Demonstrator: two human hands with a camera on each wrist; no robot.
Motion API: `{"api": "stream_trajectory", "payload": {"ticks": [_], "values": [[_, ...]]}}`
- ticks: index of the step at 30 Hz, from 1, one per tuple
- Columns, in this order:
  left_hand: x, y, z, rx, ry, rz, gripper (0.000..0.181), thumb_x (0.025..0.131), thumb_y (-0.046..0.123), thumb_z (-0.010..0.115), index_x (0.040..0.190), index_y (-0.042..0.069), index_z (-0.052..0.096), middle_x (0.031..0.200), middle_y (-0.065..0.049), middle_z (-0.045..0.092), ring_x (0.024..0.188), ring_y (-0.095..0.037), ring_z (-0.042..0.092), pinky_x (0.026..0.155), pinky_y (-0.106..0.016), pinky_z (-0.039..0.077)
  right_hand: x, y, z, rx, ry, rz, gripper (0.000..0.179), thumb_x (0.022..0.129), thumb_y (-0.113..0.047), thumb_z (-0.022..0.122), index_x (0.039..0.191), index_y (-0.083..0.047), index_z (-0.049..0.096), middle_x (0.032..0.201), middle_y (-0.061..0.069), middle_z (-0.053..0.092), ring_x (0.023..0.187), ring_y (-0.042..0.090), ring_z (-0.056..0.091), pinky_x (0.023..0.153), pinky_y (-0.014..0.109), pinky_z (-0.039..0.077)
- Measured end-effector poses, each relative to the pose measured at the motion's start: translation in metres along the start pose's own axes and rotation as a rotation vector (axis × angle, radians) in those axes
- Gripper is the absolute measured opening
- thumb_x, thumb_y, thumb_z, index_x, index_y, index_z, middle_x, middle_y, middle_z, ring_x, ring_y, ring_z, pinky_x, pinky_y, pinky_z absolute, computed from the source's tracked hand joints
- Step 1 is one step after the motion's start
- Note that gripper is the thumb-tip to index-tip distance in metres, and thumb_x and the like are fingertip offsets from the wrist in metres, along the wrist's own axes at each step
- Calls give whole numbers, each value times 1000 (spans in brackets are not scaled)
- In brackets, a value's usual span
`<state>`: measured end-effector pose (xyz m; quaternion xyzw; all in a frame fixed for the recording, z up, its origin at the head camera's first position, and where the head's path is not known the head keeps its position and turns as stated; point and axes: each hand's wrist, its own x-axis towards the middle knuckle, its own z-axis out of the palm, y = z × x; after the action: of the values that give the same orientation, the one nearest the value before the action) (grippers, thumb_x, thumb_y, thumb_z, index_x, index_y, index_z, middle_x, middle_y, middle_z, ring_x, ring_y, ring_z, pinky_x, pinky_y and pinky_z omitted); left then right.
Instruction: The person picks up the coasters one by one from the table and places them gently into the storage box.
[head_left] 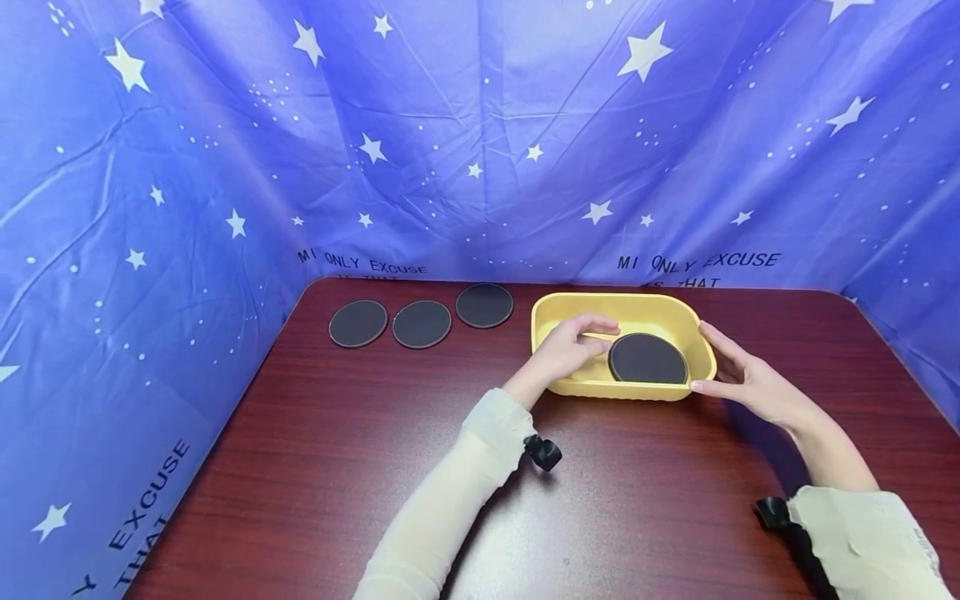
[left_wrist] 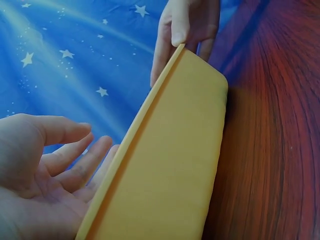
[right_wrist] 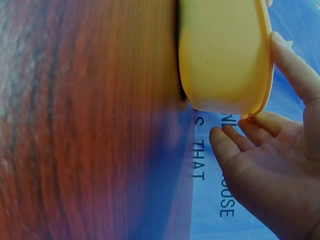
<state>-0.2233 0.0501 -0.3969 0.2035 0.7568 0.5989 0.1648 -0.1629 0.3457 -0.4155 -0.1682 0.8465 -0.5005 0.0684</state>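
Observation:
A yellow oblong tub [head_left: 551,387] stands toward the back right of the table. One round black coaster [head_left: 648,358] lies inside it, at the front right. My left hand [head_left: 567,346] reaches in over the front rim, fingers loosely bent and nothing between them, its fingertips just left of the coaster. In the left wrist view, thumb and fingers of the left hand [left_wrist: 55,170] stand apart behind the tub wall. My right hand [head_left: 757,387] grips the tub's right end, thumb at the front corner and fingers along the end; the right wrist view also shows this right hand [right_wrist: 275,160].
Left of the tub, three more black coasters lie flat in a row: a left one [head_left: 358,323], a middle one [head_left: 422,324] and a right one [head_left: 484,306]. The dark red wooden table [head_left: 337,442] ends at a blue star-printed cloth [head_left: 450,108] behind and at the sides.

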Motion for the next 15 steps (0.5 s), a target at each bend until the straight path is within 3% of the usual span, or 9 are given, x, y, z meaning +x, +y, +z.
{"api": "stream_trajectory", "payload": {"ticks": [4,7,10,15], "values": [[-6,1,-7,-10,-18,38,34,96,3,59,131,2,61,132,-15,65,115,-33,67,92,-33,59,0,0,0,-5,1,6,91,91,0,66,160,-6,7,166,23,5,124,-26,31,92,-5,35],[-12,2,-13,10,-25,61,34,97,4,59,131,1,60,134,-16,64,116,-33,66,90,-26,58,0,1,0,-1,0,11,91,91,0,66,160,-6,7,166,24,5,123,-26,32,92,-5,36],[-18,4,-19,15,-25,63,35,97,5,58,132,1,59,135,-16,64,119,-32,65,89,-20,56,0,0,0,0,0,15,91,92,0,67,160,-7,7,165,24,6,121,-27,33,92,-5,36],[-28,5,-31,17,-1,63,37,97,4,58,133,1,57,134,-16,64,120,-32,65,92,-23,56,1,0,-1,-12,3,19,91,92,-2,67,160,-8,7,165,24,7,121,-27,34,91,-5,36]]}}
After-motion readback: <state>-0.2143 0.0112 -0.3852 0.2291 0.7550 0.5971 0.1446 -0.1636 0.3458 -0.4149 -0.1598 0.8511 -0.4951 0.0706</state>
